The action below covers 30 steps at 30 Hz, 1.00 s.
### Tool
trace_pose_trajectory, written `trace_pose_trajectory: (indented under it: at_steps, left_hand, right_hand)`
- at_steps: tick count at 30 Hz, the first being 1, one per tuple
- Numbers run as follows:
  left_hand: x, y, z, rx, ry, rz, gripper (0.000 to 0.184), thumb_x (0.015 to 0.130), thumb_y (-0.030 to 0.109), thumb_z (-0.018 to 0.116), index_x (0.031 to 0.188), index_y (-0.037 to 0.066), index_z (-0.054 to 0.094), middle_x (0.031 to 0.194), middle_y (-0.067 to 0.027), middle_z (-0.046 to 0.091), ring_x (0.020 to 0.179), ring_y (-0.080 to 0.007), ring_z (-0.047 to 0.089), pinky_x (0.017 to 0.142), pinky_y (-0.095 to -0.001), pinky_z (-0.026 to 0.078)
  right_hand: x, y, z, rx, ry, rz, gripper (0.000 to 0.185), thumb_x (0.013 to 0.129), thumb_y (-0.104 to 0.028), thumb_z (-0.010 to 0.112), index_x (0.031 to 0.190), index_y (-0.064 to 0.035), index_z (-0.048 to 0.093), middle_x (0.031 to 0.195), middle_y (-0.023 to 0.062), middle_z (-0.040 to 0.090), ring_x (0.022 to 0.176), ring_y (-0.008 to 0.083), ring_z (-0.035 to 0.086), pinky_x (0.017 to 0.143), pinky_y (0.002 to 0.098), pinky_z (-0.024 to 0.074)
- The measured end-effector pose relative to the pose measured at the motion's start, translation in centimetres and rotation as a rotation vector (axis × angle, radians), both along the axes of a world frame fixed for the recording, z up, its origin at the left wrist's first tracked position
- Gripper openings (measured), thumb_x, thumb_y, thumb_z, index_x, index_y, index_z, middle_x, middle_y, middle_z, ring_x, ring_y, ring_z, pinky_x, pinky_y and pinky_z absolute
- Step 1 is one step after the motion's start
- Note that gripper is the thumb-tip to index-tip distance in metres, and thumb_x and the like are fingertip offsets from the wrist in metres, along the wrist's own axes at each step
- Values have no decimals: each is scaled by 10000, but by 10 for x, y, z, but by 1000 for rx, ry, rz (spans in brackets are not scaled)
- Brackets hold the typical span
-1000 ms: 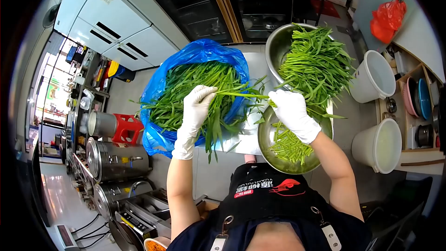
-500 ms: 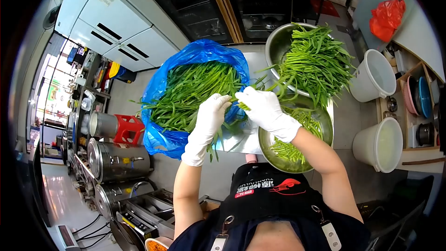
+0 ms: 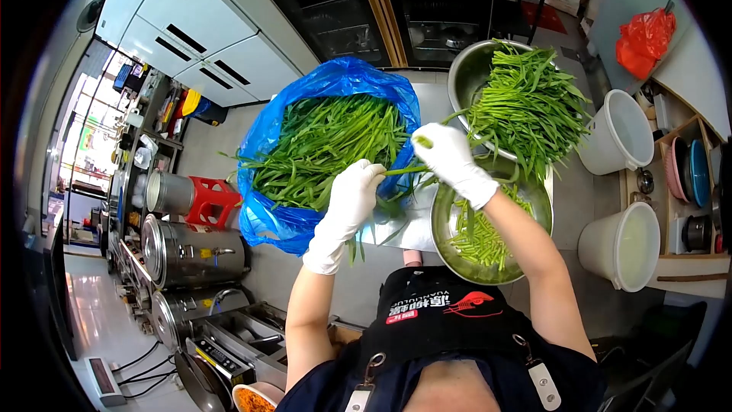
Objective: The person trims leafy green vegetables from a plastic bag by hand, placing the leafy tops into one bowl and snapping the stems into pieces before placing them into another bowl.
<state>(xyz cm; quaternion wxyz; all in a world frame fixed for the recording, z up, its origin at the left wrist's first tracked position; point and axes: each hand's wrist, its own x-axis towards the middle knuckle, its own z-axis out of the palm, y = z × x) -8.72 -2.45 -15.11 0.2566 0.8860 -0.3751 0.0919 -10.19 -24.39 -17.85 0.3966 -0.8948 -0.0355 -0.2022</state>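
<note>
Hands [image 3: 356, 187] in white gloves, slender green stems [image 3: 408, 171]

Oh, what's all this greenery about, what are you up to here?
A person in white gloves is working through long leafy green stems. The left hand pinches a stem, and the right hand is close by, with green pieces in its grip. To one side, a blue plastic bag holds a big heap of greens. On the other, short cut pieces lie in a metal bowl, and a leafy bunch spills over another bowl's rim.
</note>
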Motion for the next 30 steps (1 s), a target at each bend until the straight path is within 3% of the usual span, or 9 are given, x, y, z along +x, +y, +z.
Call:
trace_pose_trajectory:
  at_steps: [6,7,13,18,21,23,25,27,30]
  left_hand:
    - [5,14,-10,271,-146,83,156,809,157,674,947,114,734,760,-70,577,728,-267,589,623,-370,472]
    - [7,15,-10,301,-144,88,147,808,161,675,933,110,732,762,-72,577,731,-270,591,630,-371,472]
    - [16,28,-24,335,-197,176,95,803,168,657,776,84,620,771,-84,582,766,-282,600,654,-395,485]
    - [23,58,0,47,-81,216,71,846,76,597,883,59,655,814,-116,584,816,-323,605,699,-401,487]
    - [26,77,12,-136,-11,286,70,869,55,610,901,11,654,816,-135,609,765,-321,609,694,-369,482]
    - [19,79,27,-207,39,327,61,872,23,615,915,4,654,793,-132,598,738,-293,599,683,-340,476]
    - [16,81,33,-223,56,354,59,870,18,623,920,6,651,790,-127,590,733,-285,595,677,-329,474]
    - [13,79,34,-213,-6,354,64,861,19,634,922,11,651,795,-123,589,735,-285,595,673,-332,475]
    - [9,70,39,-181,-148,317,79,842,15,650,921,21,653,804,-117,589,739,-289,593,666,-341,478]
  right_hand:
    - [-9,-58,54,169,8,-19,156,837,-175,643,930,-55,679,864,142,684,764,293,676,684,336,520]
    - [-12,-64,59,144,-11,-39,152,868,-147,663,938,-13,673,825,83,683,723,126,634,692,266,494]
    - [-37,-76,82,243,-72,-119,113,858,-62,656,944,9,672,876,84,692,792,138,652,755,271,505]
    - [-42,-80,70,151,-251,-160,129,805,-48,695,932,-34,683,890,120,691,754,228,684,693,295,527]
    - [-39,-79,47,60,-302,-194,133,801,-54,699,932,-56,681,879,112,687,749,249,682,677,305,536]
    - [-35,-72,28,17,-286,-188,138,809,-69,682,947,-78,684,887,105,690,762,265,683,678,312,540]
    - [-30,-65,-1,-9,-100,-90,161,827,-88,681,988,-87,697,923,111,707,778,248,691,689,314,542]
    - [-28,-59,-19,-233,48,-35,189,824,-156,676,1007,-116,706,943,125,699,797,317,672,704,355,540]
    - [-28,-58,-17,-73,34,-93,154,824,-173,664,959,-104,695,908,115,689,796,310,668,695,358,529]
